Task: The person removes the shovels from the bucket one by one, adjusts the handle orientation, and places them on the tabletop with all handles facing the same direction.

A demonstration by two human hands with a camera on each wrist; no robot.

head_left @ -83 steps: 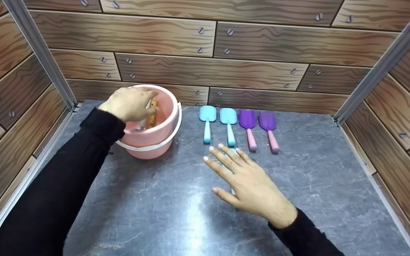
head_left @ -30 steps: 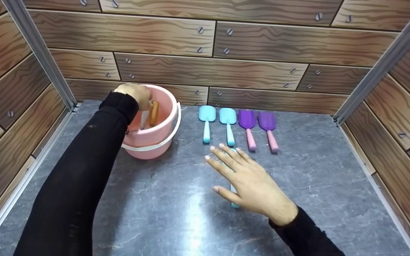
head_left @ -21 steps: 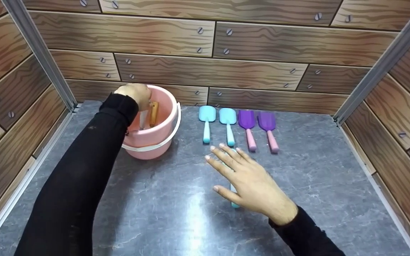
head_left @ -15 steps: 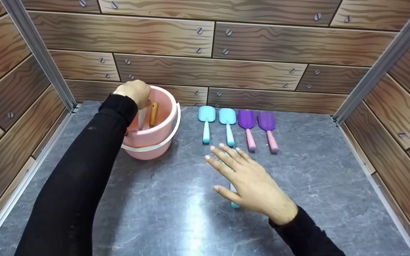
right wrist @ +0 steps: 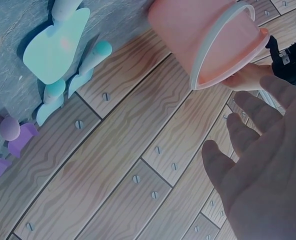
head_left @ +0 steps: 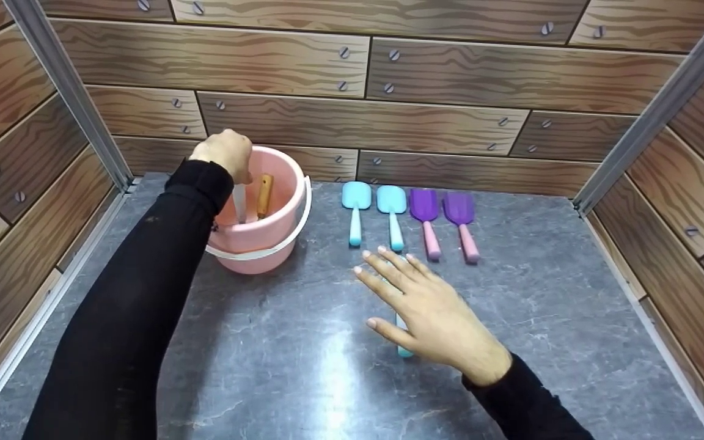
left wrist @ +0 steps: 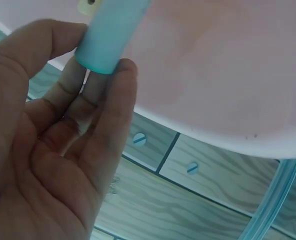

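In the head view, my left hand (head_left: 225, 153) is at the far left rim of a pink bucket (head_left: 278, 165). In the left wrist view, its thumb and fingers pinch the end of a light-blue handle (left wrist: 113, 37); the tool's head is hidden. A wooden handle (head_left: 264, 195) with a hole leans inside the bucket. My right hand (head_left: 437, 318) hovers with spread fingers above a turquoise shovel (head_left: 405, 351), mostly covered in the head view. The right wrist view shows that shovel's wide blade (right wrist: 58, 45) lying on the table.
Behind the right hand, two turquoise shovels (head_left: 356, 195) and two purple shovels (head_left: 424, 205) with pink handles lie in a row. The bucket's white handle (head_left: 303, 214) hangs down its front. Wood-patterned walls (head_left: 443, 128) enclose the grey table (head_left: 278, 366) on three sides.
My left hand has gone from loosely spread over the bucket to gripping a handle inside it. Lately it has risen slightly and shifted left, the handle moving along. The right hand stays put.
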